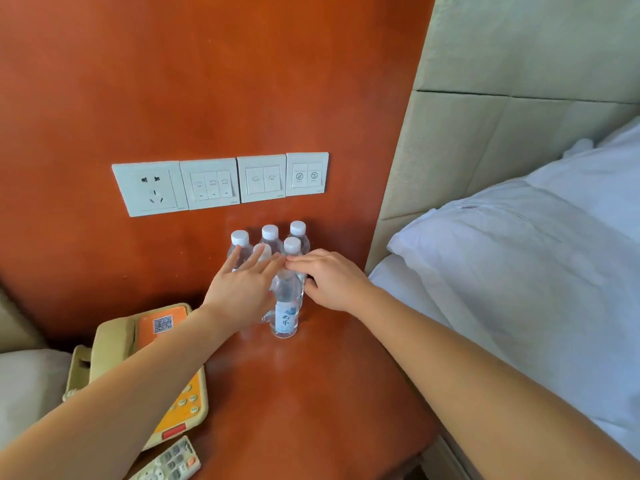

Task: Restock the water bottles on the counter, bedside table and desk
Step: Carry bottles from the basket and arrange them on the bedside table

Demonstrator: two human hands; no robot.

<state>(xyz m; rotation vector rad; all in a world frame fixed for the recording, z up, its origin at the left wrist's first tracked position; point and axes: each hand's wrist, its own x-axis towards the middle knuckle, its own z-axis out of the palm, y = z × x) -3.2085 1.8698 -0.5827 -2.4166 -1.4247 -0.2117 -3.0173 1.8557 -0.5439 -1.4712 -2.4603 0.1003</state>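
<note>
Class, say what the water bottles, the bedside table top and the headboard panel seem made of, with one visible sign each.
Water bottles: probably clear glossy plastic; see-through walls, white caps.
Bedside table top: reddish-brown wood or veneer, perhaps laminate; smooth, faint sheen.
Headboard panel: likely padded fabric or leatherette; matte beige, seamed squares.

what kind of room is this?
Probably a hotel room: a made bed beside a bedside table, a phone with a QR card, and a wall switch panel above water bottles.

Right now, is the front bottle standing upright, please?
Upright: the front bottle stands on its base on the table, label vertical.
</note>
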